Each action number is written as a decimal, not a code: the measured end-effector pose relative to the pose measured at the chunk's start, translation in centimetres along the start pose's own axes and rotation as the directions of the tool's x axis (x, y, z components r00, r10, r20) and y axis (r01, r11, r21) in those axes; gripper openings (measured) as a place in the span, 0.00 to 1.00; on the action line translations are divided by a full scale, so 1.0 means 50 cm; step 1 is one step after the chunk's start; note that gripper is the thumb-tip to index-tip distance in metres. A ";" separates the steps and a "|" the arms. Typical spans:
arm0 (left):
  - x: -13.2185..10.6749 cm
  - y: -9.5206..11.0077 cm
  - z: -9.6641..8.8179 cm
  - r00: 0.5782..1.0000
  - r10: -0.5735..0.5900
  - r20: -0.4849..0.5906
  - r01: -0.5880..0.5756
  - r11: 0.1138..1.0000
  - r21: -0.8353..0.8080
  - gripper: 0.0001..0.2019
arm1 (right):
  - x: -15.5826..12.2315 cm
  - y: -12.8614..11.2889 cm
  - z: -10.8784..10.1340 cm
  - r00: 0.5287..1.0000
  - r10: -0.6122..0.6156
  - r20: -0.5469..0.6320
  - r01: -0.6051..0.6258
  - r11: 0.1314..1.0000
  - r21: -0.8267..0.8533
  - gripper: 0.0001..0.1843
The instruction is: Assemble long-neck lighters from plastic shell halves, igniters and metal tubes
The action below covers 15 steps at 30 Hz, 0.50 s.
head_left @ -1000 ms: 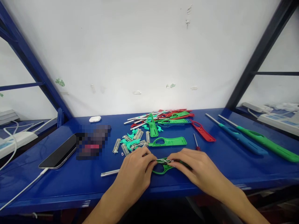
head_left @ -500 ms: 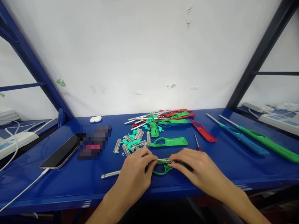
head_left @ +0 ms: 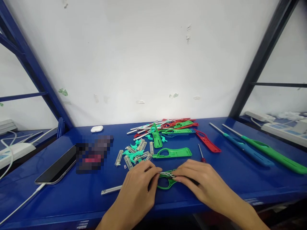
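Observation:
My left hand (head_left: 140, 185) and my right hand (head_left: 198, 180) meet over a green plastic lighter shell (head_left: 166, 182) lying near the front edge of the blue table (head_left: 72, 198). Both hands pinch it, with thin wire showing between the fingertips. A metal tube (head_left: 110, 190) sticks out to the left from under my left hand. Just behind the hands lie another green shell half (head_left: 173, 153) and a small red-handled screwdriver (head_left: 201, 152).
Behind lie several clear gas tanks and teal bits (head_left: 134, 151), and a pile of red and green shells with tubes (head_left: 168, 126). Two finished long lighters, blue (head_left: 242, 147) and green (head_left: 268, 150), lie at right. A charging phone (head_left: 57, 166) and white earbud case (head_left: 97, 128) sit left.
The view has tilted up a little, so everything sits lower in the picture. My hands hold the same green shell in the same place.

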State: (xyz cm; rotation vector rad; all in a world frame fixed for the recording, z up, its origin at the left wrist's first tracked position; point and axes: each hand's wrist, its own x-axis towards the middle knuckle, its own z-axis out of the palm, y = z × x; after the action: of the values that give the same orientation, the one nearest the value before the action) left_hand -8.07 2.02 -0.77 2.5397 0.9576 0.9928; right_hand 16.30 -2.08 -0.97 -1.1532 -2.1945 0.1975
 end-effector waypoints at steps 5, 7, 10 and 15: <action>0.004 0.006 -0.007 0.999 -0.021 0.029 0.021 1.000 -0.003 0.13 | -0.001 0.001 -0.002 1.000 -0.002 -0.009 0.002 1.000 0.023 0.10; 0.005 0.007 -0.009 0.999 -0.033 0.043 0.033 0.999 0.000 0.13 | -0.002 0.002 -0.001 1.000 0.010 -0.006 -0.009 1.000 0.025 0.09; 0.003 0.008 -0.010 0.998 -0.035 0.049 0.034 0.999 0.008 0.14 | -0.002 0.004 0.001 0.999 0.037 -0.007 -0.036 0.998 0.053 0.08; -0.004 0.010 -0.009 1.000 -0.009 0.030 0.008 0.999 0.035 0.19 | -0.001 0.006 0.003 0.999 0.040 -0.019 -0.039 0.997 0.061 0.08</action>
State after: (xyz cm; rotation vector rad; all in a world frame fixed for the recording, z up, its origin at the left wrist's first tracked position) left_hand -8.25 1.51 -0.35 2.5692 0.9844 0.9411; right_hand 16.46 -1.92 -1.24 -1.1605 -2.1348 0.2664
